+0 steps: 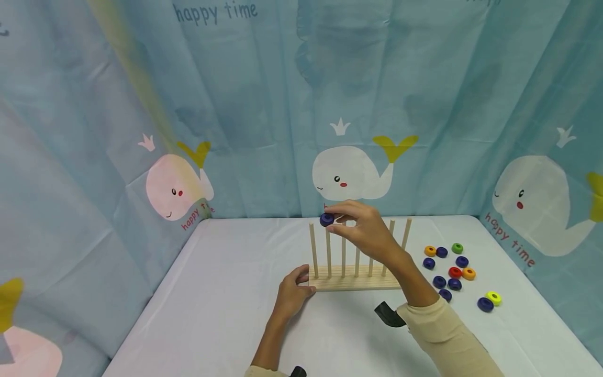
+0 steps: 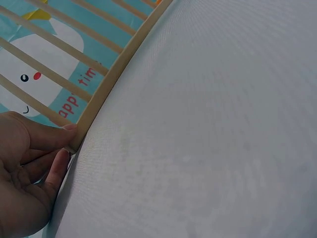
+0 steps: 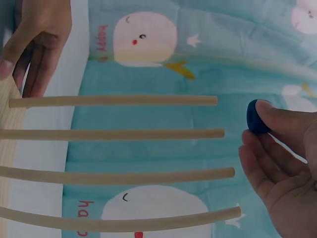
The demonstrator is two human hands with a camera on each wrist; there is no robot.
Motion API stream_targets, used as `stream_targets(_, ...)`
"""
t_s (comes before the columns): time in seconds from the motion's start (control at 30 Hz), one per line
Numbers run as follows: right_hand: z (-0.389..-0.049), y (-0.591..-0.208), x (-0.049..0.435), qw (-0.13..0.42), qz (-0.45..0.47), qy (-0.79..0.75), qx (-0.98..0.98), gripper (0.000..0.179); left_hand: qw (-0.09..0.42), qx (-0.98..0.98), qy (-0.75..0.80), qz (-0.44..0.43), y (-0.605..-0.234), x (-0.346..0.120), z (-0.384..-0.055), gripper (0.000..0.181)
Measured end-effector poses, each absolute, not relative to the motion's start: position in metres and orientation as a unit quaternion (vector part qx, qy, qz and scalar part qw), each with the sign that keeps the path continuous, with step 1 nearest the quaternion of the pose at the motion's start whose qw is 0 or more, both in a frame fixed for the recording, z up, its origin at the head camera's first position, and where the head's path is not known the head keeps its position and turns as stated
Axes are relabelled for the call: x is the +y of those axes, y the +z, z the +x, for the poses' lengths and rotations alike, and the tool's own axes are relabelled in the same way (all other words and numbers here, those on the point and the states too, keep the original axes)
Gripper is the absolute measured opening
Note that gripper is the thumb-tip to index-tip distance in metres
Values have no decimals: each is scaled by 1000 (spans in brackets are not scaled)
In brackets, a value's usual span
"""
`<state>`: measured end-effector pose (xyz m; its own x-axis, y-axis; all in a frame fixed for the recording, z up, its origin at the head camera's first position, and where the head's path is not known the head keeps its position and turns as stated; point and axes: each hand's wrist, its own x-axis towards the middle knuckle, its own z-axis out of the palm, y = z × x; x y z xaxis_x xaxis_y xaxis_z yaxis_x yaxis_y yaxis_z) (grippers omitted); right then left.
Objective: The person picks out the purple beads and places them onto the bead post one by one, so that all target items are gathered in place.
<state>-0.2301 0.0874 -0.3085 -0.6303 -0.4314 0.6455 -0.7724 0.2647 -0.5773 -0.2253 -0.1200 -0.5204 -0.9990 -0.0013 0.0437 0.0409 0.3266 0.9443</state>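
A wooden peg rack (image 1: 353, 284) with several upright pegs stands on the table. My left hand (image 1: 291, 294) grips the left end of its base, thumb in front and fingers behind; the left wrist view shows the thumb and fingers pinching the base corner. My right hand (image 1: 365, 230) pinches a dark blue ring bead (image 1: 326, 219) between thumb and fingers, at the top of the second peg from the left. In the right wrist view the blue bead (image 3: 256, 117) is apart from the peg tips, just beyond them. No beads show on the visible pegs.
Loose beads lie right of the rack: several dark blue ones (image 1: 439, 282), a red one (image 1: 455, 272), orange ones (image 1: 468, 274), a green one (image 1: 457, 248) and a yellow one (image 1: 493, 298). A whale-printed curtain (image 1: 264, 173) hangs around the white table (image 1: 226, 293).
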Motion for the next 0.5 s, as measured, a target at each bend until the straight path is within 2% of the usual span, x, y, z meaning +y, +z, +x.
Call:
stream_targets(0.27,-254,-332,86,189,387,462,-776,35,22,-813,-582,-19,-522,-121,-226,62)
stream_targets(0.5,-260,-337,81,194,397,450,-776,34,18,-811,-584,-13,-521,-120,-225,61)
